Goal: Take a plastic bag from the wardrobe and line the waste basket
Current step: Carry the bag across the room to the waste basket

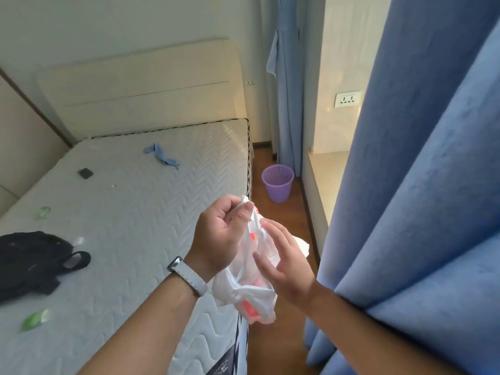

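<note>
A crumpled white plastic bag with red print hangs between my two hands, over the bed's right edge. My left hand, with a watch on its wrist, pinches the bag's top edge between thumb and fingers. My right hand lies against the bag's right side with its fingers straight and spread. The purple mesh waste basket stands upright and unlined on the wooden floor ahead, in the gap between bed and window ledge. The wardrobe is not in view.
A bare quilted mattress fills the left, carrying a black bag, a blue cloth and small green items. Blue curtains hang close on the right. A narrow strip of wooden floor runs toward the basket.
</note>
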A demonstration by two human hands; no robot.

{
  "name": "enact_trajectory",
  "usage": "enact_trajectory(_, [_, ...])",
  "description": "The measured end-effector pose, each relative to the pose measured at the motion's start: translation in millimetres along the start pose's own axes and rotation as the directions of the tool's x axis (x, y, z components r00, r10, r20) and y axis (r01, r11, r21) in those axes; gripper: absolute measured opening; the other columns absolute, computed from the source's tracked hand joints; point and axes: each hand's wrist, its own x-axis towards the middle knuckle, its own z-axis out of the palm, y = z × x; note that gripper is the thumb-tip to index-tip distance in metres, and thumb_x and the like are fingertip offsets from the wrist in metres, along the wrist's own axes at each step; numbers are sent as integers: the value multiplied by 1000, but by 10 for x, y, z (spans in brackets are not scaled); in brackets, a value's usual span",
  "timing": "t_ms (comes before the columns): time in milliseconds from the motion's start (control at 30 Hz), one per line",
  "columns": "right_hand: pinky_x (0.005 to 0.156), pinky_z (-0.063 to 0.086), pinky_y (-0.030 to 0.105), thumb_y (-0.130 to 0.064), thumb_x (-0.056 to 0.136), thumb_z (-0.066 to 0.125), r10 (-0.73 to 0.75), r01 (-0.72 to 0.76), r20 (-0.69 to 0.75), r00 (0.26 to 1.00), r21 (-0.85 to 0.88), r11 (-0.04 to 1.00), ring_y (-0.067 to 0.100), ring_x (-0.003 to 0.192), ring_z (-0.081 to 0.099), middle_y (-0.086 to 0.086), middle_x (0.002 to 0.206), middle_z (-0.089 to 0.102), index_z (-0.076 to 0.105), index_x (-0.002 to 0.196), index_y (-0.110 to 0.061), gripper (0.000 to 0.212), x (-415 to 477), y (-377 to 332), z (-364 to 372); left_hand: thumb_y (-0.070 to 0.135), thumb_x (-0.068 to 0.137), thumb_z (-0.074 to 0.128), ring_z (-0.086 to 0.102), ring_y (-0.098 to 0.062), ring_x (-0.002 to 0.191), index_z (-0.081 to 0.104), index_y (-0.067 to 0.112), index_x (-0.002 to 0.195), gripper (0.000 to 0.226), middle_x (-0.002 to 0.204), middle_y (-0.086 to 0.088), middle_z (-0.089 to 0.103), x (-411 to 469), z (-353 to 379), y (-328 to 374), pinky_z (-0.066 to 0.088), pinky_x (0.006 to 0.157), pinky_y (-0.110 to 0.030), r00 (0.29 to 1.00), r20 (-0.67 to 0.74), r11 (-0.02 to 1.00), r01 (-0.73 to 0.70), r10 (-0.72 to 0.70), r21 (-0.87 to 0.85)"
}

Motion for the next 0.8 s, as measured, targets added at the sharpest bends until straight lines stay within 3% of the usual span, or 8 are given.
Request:
enact_trajectory(67, [115,34,37,-43,89,55,9,-10,-10,1000,-6,1000,9,139,38,-8,145,45,45,140,-23,55,138,77,-33,36,91,60,57,0,60,64,26,76,18,65,12,65,141,40,-57,45,61,-15,1000,8,1000,-6,6,-3])
enact_trajectory(167, [115,34,36,-41,90,56,9,-10,-27,1000,-23,1000,9,139,39,-16,143,42,45,139,-24,53,351,236,-66,36,92,60,56,2,59,63,32,75,17,63,20,62,380,122,-191,43,61,-12,1000,14,1000,2,-2,-27])
enact_trajectory(367, [115,36,43,-49,90,54,105,-107,-26,994,-100,989,9,140,36,-10,149,42,43,143,-28,57,899,715,-48,48,89,57,53,-2,60,61,24,76,27,63,15,61,1051,313,-718,45,60,-18,999,32,999,-1,3,-53])
enact_trajectory(600, [110,34,24,-46,94,56,182,-191,-62,981,-222,956,-1,135,37,-25,146,38,38,143,-37,53,1903,1214,48,48,92,56,56,2,59,61,41,78,16,65,23,61,2163,455,-1360,41,56,-7,993,111,995,-21,32,-99])
enact_trajectory(800, [114,34,30,-38,93,58,179,-206,-125,976,-254,945,4,139,36,-12,148,42,42,144,-29,54,2627,1427,-29,47,91,55,59,2,65,60,40,77,16,67,25,61,3023,592,-1666,42,56,-5,986,154,994,-52,67,-100])
